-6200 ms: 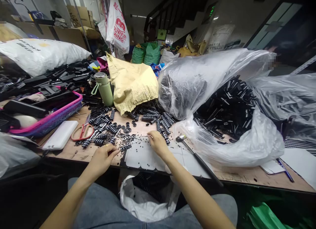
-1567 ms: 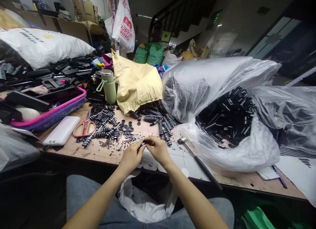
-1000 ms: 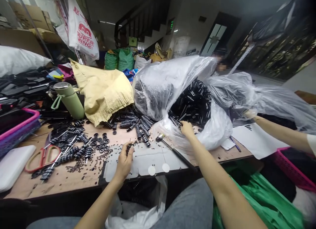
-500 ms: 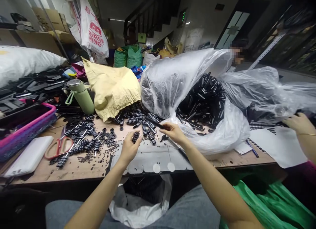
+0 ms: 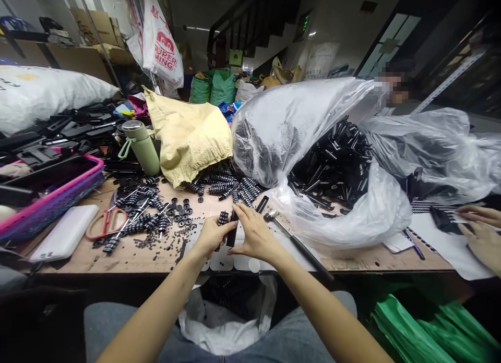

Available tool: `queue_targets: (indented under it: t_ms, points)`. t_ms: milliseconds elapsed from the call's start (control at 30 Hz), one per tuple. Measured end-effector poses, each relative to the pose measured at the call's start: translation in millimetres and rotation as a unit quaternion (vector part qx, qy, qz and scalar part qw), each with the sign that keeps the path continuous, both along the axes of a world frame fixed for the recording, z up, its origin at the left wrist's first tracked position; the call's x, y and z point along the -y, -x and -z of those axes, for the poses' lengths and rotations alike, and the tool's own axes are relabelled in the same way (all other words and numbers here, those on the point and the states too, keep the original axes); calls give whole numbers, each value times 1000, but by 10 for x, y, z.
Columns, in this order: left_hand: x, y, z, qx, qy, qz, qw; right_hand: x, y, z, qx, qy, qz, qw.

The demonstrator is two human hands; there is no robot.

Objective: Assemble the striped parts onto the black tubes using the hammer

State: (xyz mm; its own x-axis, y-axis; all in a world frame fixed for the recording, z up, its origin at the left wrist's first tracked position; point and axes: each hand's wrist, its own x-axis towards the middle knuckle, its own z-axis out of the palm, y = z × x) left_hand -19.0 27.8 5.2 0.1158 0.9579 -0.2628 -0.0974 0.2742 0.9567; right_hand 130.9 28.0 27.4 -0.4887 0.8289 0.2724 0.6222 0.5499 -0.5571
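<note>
My left hand [image 5: 211, 237] is closed around a black roller with rows of pale studs [image 5: 223, 217]. A long, flat black plastic piece [image 5: 232, 231] stands close against that roller, between my two hands. My right hand [image 5: 256, 235] grips this piece, fingertips near its top and thumb low at its side. Whether the roller and the piece are joined cannot be made out. To the right of my right hand lies a hammer [image 5: 291, 237] with a dark handle. Another black plastic piece [image 5: 262, 204] rests just behind my right hand. More studded rollers [image 5: 225, 184] are heaped beyond.
Scissors [image 5: 106, 225], a white case [image 5: 64, 232] and a pink-purple basket [image 5: 88, 170] are on the left. A green bottle [image 5: 143, 149] stands behind small black discs [image 5: 180, 212]. Black parts [image 5: 332, 159] fill a clear plastic bag [image 5: 301, 112]. A co-worker's hands [image 5: 483, 232] are at right.
My right hand has brought the black plastic piece left to the roller in my left hand and turned it upright. The co-worker's hands now meet at a black part. The view has shifted slightly.
</note>
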Motion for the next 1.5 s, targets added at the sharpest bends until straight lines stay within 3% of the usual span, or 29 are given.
queue_targets:
  t_ms: [67, 133, 167, 267, 300, 333, 367, 400, 467, 533, 600, 667, 767, 1067, 1300, 1333, 1400, 1433, 1500]
  points:
    - [50, -4, 7, -24, -42, -20, 999, 86, 50, 53, -45, 26, 26, 998]
    - [103, 15, 17, -78, -133, -41, 987, 145, 76, 81, -157, 136, 74, 975]
    - [130, 27, 29, -115, -193, -45, 973, 169, 88, 88, -224, 227, 96, 943]
    - [211, 49, 88, -214, -349, -20, 912, 233, 134, 98, -369, 498, 92, 780]
    - [234, 48, 106, -228, -375, -6, 899, 252, 150, 103, -389, 543, 77, 740]
    - [253, 43, 116, -228, -380, 0, 896, 268, 160, 109, -404, 554, 72, 725]
    - [267, 37, 116, -215, -366, -4, 905, 282, 164, 115, -414, 532, 82, 734]
    - [277, 29, 107, -187, -333, -9, 924, 296, 161, 119, -414, 482, 102, 765]
    - [281, 16, 65, -88, -229, -11, 969, 328, 134, 113, -367, 324, 128, 862]
    - [274, 0, 12, 17, -124, -6, 992, 372, 102, 87, -266, 159, 93, 946]
    - [269, -24, -32, 85, -62, -14, 994, 421, 90, 48, -163, 57, 22, 985]
    - [274, -55, -61, 124, -30, -29, 991, 462, 105, 16, -98, 19, -22, 995]
    - [299, -99, -80, 164, 4, -18, 986, 488, 143, 11, -61, 3, -19, 998]
    - [350, -141, -92, 154, 74, -4, 985, 514, 158, 149, -87, 38, 6, 995]
    - [342, -176, 107, 142, 124, 31, 982, 557, 114, 341, -86, 85, 36, 992]
    - [354, -195, 151, 115, 100, 33, 988, 564, 114, 381, -81, 81, 44, 992]
    - [394, -238, 243, 6, -20, 32, 999, 577, 121, 471, -69, 52, 87, 992]
    - [419, -258, 290, -70, -102, 33, 992, 582, 119, 518, -60, 33, 117, 991]
    - [460, -277, 385, -223, -249, 47, 941, 585, 73, 600, -35, 4, 158, 987]
